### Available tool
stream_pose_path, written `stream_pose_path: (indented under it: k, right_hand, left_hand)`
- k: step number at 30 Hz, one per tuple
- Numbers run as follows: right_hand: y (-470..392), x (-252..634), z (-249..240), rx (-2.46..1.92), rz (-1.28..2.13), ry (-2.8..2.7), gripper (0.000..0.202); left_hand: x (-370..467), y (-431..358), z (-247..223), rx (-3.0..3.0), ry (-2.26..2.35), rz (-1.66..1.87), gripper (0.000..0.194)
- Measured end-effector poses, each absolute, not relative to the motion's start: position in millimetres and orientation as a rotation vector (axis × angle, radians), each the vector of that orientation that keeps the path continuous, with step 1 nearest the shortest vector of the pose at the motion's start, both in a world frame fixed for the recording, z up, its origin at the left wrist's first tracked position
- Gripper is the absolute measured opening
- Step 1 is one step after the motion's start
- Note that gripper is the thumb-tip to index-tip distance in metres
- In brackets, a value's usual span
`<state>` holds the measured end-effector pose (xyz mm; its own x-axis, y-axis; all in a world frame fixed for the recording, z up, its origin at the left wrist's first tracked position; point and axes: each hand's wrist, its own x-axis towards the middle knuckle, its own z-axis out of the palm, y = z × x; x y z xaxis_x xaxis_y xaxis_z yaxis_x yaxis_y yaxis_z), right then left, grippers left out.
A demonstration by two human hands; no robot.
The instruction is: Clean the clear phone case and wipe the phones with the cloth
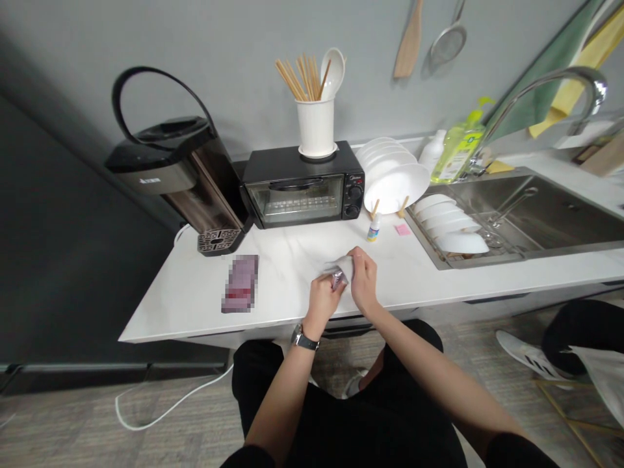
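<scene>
Over the front part of the white countertop (287, 273), both my hands are closed on a small crumpled white piece, like tissue or a wrapper (345, 265). My left hand (322, 299), with a dark-strapped watch on the wrist, grips its lower left side, where a shiny silvery part shows near the thumb. My right hand (364, 279) pinches its right edge from above. What lies inside the folds is hidden. Behind my right hand stands a small white bottle (374, 229) with a yellow and blue label, and a pink square (402, 229) lies beside it.
A blurred-out purplish rectangle (240, 283) lies left. Behind are a drink dispenser (195, 175), a toaster oven (302, 195) topped by a utensil holder (316, 127), and racked plates (397, 185). Right, bowls (453, 224) sit in the sink (556, 214). Another person's shoe (531, 356) shows at lower right.
</scene>
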<state>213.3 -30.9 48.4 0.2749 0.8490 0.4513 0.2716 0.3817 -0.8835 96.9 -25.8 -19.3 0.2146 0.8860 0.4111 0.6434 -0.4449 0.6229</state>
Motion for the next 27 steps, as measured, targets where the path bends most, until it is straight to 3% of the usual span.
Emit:
stream_pose_path:
  k: [5,8,14,21,27]
  right_hand:
    - [-30.5,231.7,70.2,-0.904,-0.088,-2.104,0.042]
    - [-25.3,238.0,75.8,-0.853,-0.248,-2.293,0.043]
    - [-15.6,232.2,72.6,-1.292,-0.066,-1.958,0.054]
    - [-1.0,264.8,70.5,-1.764,0.21,-1.594,0.063]
    - [-23.8,282.2,78.5,-1.921,0.284,-1.751,0.059]
  left_hand:
    - [97.3,-22.3,-23.8,2.218,1.448,1.029,0.016]
    - [98.1,-22.5,-23.5,2.234,1.463,1.002,0.014]
    - [100.4,-26.5,-16.7,2.227,1.512,0.973,0.026]
    - [101.8,-27.9,-7.2,2.226,1.549,0.851,0.019]
    - [102.6,-24.7,-11.8,2.17,1.501,0.907,0.016]
